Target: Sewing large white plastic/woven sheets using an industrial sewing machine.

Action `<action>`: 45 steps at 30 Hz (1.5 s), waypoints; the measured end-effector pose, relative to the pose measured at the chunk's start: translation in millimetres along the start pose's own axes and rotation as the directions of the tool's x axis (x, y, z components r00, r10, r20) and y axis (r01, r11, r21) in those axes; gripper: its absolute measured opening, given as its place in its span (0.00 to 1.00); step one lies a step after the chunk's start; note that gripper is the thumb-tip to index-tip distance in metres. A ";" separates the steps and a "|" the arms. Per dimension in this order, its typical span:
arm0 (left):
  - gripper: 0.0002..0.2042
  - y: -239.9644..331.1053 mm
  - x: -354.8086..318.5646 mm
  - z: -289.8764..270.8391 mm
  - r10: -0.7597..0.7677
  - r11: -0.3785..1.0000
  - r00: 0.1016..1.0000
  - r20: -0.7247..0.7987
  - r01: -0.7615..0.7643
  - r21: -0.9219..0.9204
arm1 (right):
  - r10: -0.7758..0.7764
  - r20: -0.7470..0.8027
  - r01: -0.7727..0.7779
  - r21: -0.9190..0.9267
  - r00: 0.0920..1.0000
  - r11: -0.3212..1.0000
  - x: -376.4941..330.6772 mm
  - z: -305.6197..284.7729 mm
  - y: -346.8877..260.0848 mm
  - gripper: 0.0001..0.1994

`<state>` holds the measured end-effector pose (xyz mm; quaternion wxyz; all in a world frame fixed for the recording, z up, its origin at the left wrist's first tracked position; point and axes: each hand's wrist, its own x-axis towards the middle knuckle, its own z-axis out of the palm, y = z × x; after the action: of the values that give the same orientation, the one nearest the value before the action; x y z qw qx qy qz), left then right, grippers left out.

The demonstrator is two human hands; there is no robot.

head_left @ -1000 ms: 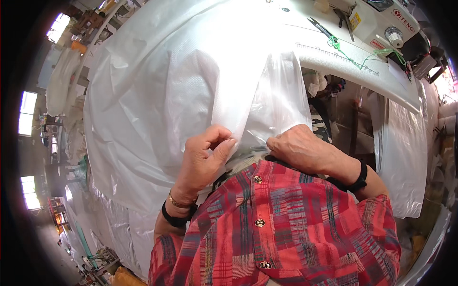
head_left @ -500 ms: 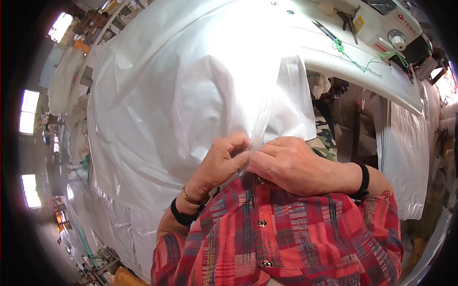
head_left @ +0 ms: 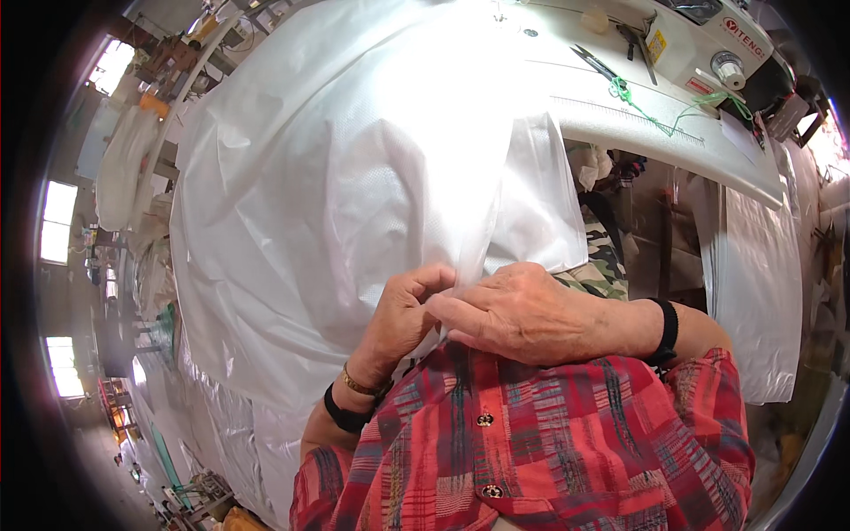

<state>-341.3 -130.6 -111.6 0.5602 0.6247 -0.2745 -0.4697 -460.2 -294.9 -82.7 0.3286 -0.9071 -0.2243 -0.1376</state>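
Observation:
A large sheet of white, slightly shiny plastic-like fabric [head_left: 283,212] spreads from the table over my lap. Close to my chest, my left hand [head_left: 403,310] pinches the fabric's folded edge between thumb and fingers. Right beside it, my right hand [head_left: 518,310] is closed on the same edge, its fingers touching the left fingertips. The strip running away from my hands looks like a folded hem or seam. The very edge between the fingertips is hidden by them.
A white sewing machine [head_left: 744,40] with a dial stands on the table [head_left: 691,159] at the far right. Black scissors with green handles [head_left: 618,87] and green thread lie near a printed ruler. More white sheeting [head_left: 757,292] hangs at the right.
My right hand has shifted slightly left, its fingers now overlapping nearer the left hand. The left hand has moved a little down. The view has shifted slightly; the fabric stays held.

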 end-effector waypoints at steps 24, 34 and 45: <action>0.04 14.5 0.6 1.6 -0.009 0.989 1.000 0.015 0.007 0.148 | -0.012 -0.159 0.046 0.210 0.987 0.977 -5.5 -1.9 -4.5 0.08; 0.06 12.4 -0.3 3.9 0.038 0.999 0.997 0.072 -0.038 0.003 | 0.006 0.027 -0.011 0.198 1.000 0.980 2.3 6.1 -1.1 0.08; 0.04 8.0 0.6 2.6 -0.037 0.998 0.999 -0.030 0.035 -0.048 | -0.007 0.063 -0.005 0.199 0.998 0.980 4.4 11.7 -2.2 0.07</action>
<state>-341.9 -134.0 -103.9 0.5703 0.6232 -0.2434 -0.4765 -456.3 -284.3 -88.5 0.4103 -0.8735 -0.2477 -0.0857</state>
